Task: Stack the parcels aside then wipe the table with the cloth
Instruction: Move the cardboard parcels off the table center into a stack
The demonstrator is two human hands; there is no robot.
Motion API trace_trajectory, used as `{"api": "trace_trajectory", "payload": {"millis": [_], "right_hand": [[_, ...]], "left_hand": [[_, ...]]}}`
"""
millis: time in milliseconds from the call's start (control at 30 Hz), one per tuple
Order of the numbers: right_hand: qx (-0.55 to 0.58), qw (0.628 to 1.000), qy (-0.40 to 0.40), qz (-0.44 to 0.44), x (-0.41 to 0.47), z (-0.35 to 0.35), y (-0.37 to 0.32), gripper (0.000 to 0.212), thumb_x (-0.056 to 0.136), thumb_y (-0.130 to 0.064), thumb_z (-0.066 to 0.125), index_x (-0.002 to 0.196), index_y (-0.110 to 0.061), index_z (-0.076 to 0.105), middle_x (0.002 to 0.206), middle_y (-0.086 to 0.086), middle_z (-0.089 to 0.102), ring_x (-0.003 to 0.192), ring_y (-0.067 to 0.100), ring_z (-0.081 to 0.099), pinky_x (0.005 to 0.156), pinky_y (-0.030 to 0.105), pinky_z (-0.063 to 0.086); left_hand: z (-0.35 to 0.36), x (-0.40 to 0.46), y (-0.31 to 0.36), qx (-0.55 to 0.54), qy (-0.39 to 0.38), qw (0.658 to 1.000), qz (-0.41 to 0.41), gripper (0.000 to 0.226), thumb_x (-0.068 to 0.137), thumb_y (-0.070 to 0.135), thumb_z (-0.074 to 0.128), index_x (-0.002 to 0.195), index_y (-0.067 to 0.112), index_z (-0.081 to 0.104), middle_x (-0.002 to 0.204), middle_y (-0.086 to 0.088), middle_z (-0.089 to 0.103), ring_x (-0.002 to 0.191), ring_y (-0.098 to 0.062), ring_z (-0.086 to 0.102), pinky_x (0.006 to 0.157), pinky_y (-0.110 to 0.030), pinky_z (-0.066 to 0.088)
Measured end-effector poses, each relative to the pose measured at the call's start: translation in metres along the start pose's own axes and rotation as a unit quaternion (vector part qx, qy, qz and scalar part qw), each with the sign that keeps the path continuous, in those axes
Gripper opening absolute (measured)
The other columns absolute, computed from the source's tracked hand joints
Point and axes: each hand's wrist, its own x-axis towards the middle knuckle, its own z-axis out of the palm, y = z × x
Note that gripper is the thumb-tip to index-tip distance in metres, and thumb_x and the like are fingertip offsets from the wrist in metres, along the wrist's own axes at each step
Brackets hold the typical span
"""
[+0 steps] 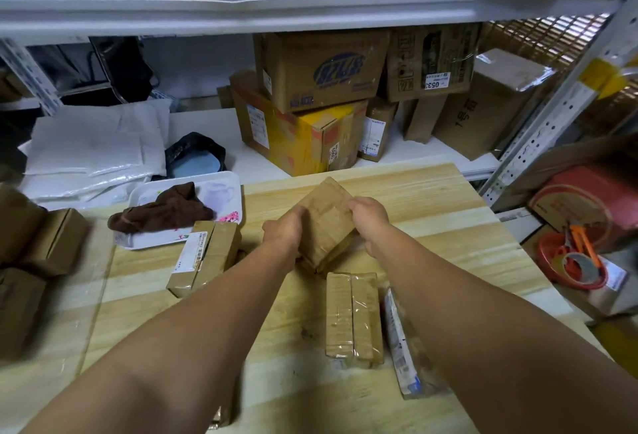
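Note:
A taped brown parcel (pixel 328 223) is held tilted over the middle of the wooden table (pixel 431 205). My left hand (pixel 284 231) grips its left side and my right hand (pixel 369 223) grips its right edge. A labelled parcel (pixel 207 255) lies to the left on the table. Another taped parcel (pixel 354 316) lies in front, and a flat labelled packet (pixel 404 347) lies beside it on the right. The brown cloth (pixel 165 211) rests crumpled on a white tray (pixel 228 188) at the table's back left.
Cardboard boxes (pixel 321 71) are piled on the white shelf behind the table. More brown boxes (pixel 51 243) stand at the left. An orange basket (pixel 569 261) with tape and scissors sits at the right. White mailers (pixel 93 143) and a dark pouch (pixel 196 157) lie back left.

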Motion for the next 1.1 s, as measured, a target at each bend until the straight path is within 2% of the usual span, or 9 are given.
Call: {"api": "trace_trajectory", "payload": {"millis": [167, 300, 500, 600, 700, 800, 933, 1000, 1100], "right_hand": [[0.013, 0.999, 0.013, -0.043, -0.015, 0.009, -0.012, 0.043, 0.087, -0.026, 0.063, 0.127, -0.012, 0.055, 0.122, 0.003, 0.062, 0.109, 0.024, 0.058, 0.096, 0.037, 0.048], [0.004, 0.996, 0.013, -0.085, -0.037, 0.025, -0.028, 0.025, 0.086, -0.019, 0.065, 0.110, -0.012, 0.063, 0.105, 0.006, 0.067, 0.092, 0.022, 0.062, 0.084, 0.036, 0.051], [-0.014, 0.993, 0.007, -0.115, -0.080, 0.068, -0.048, 0.018, 0.085, -0.018, 0.066, 0.103, -0.016, 0.063, 0.104, 0.004, 0.067, 0.093, 0.022, 0.062, 0.085, 0.035, 0.052], [-0.015, 0.993, 0.001, -0.118, -0.103, 0.094, -0.054, 0.025, 0.086, -0.019, 0.065, 0.110, -0.018, 0.061, 0.104, 0.001, 0.065, 0.096, 0.022, 0.061, 0.086, 0.034, 0.051], [-0.013, 0.994, -0.010, -0.110, -0.124, 0.120, -0.056, 0.026, 0.085, -0.021, 0.066, 0.110, -0.022, 0.057, 0.099, 0.000, 0.060, 0.097, 0.023, 0.059, 0.087, 0.036, 0.051], [-0.030, 0.994, -0.016, -0.107, -0.148, 0.151, -0.056, 0.031, 0.082, -0.026, 0.068, 0.111, -0.024, 0.057, 0.106, 0.001, 0.063, 0.099, 0.024, 0.060, 0.092, 0.041, 0.052], [-0.060, 0.993, -0.018, -0.095, -0.175, 0.186, -0.050, 0.032, 0.080, -0.032, 0.068, 0.108, -0.020, 0.056, 0.106, 0.003, 0.064, 0.094, 0.025, 0.061, 0.087, 0.042, 0.054], [-0.069, 0.993, -0.028, -0.091, -0.188, 0.203, -0.047, 0.037, 0.079, -0.035, 0.068, 0.108, -0.016, 0.057, 0.105, 0.004, 0.065, 0.091, 0.025, 0.062, 0.083, 0.041, 0.056], [-0.086, 0.992, -0.040, -0.087, -0.201, 0.221, -0.041, 0.043, 0.076, -0.042, 0.068, 0.108, -0.015, 0.060, 0.105, 0.006, 0.066, 0.090, 0.027, 0.063, 0.075, 0.038, 0.056]], "left_hand": [[-0.018, -0.011, 0.017, -0.040, -0.012, 0.999, 0.024, 0.074, 0.077, 0.053, 0.062, 0.137, 0.017, 0.038, 0.121, -0.010, 0.054, 0.102, -0.032, 0.055, 0.083, -0.048, 0.054], [-0.046, -0.023, 0.030, -0.065, -0.008, 0.996, 0.065, 0.070, 0.079, 0.054, 0.060, 0.135, 0.015, 0.042, 0.123, -0.010, 0.056, 0.104, -0.030, 0.057, 0.087, -0.047, 0.053], [-0.107, -0.032, 0.043, -0.089, -0.001, 0.991, 0.101, 0.098, 0.056, 0.071, 0.056, 0.138, 0.018, 0.047, 0.128, -0.008, 0.058, 0.109, -0.033, 0.058, 0.098, -0.048, 0.047], [-0.146, -0.041, 0.045, -0.124, -0.020, 0.987, 0.099, 0.086, 0.068, 0.068, 0.058, 0.136, 0.016, 0.051, 0.126, -0.010, 0.060, 0.110, -0.031, 0.059, 0.094, -0.039, 0.049], [-0.184, -0.051, 0.047, -0.139, -0.034, 0.983, 0.117, 0.074, 0.086, 0.061, 0.053, 0.136, 0.007, 0.052, 0.137, -0.019, 0.054, 0.115, -0.027, 0.059, 0.070, -0.026, 0.047], [-0.224, -0.064, 0.048, -0.145, -0.035, 0.980, 0.128, 0.064, 0.094, 0.055, 0.047, 0.133, 0.004, 0.054, 0.136, -0.019, 0.054, 0.121, -0.029, 0.057, 0.068, -0.029, 0.052], [-0.272, -0.079, 0.041, -0.126, -0.032, 0.981, 0.147, 0.063, 0.095, 0.059, 0.038, 0.120, 0.006, 0.063, 0.104, -0.013, 0.068, 0.082, -0.019, 0.060, 0.061, -0.029, 0.042], [-0.294, -0.082, 0.037, -0.116, -0.027, 0.981, 0.152, 0.061, 0.097, 0.059, 0.033, 0.120, 0.012, 0.063, 0.092, -0.004, 0.065, 0.077, -0.014, 0.056, 0.058, -0.028, 0.038], [-0.315, -0.085, 0.031, -0.090, -0.034, 0.983, 0.154, 0.060, 0.097, 0.060, 0.031, 0.127, 0.018, 0.060, 0.096, 0.004, 0.063, 0.075, -0.008, 0.053, 0.056, -0.027, 0.036]]}}
